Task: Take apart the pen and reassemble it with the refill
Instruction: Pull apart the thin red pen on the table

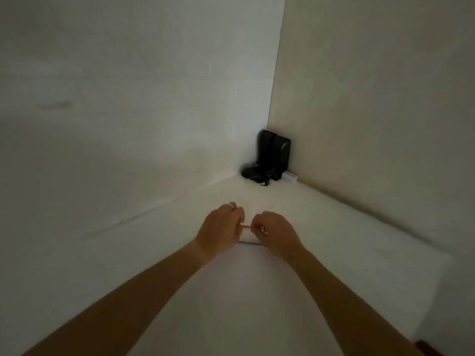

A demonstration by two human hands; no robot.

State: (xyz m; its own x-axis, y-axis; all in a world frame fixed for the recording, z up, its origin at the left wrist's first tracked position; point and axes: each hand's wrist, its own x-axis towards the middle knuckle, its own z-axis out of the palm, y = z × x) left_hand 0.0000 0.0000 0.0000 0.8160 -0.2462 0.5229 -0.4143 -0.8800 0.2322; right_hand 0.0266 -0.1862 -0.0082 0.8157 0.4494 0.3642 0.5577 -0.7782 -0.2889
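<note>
My left hand (pixel 220 227) and my right hand (pixel 273 231) are held close together above the white table (pixel 154 253), both with fingers closed. A thin red piece of the pen (pixel 246 226) spans the small gap between them, pinched at each end. A pale part shows at my right fingertips (pixel 264 230); I cannot tell what it is. Something white lies on the table just under the hands (pixel 248 239), mostly hidden. A ring sits on a finger of my left hand.
A black device (pixel 272 156) with cables stands in the far corner where two white walls meet, and a small white box (pixel 289 177) lies beside it. The table's right edge runs at the lower right (pixel 437 278).
</note>
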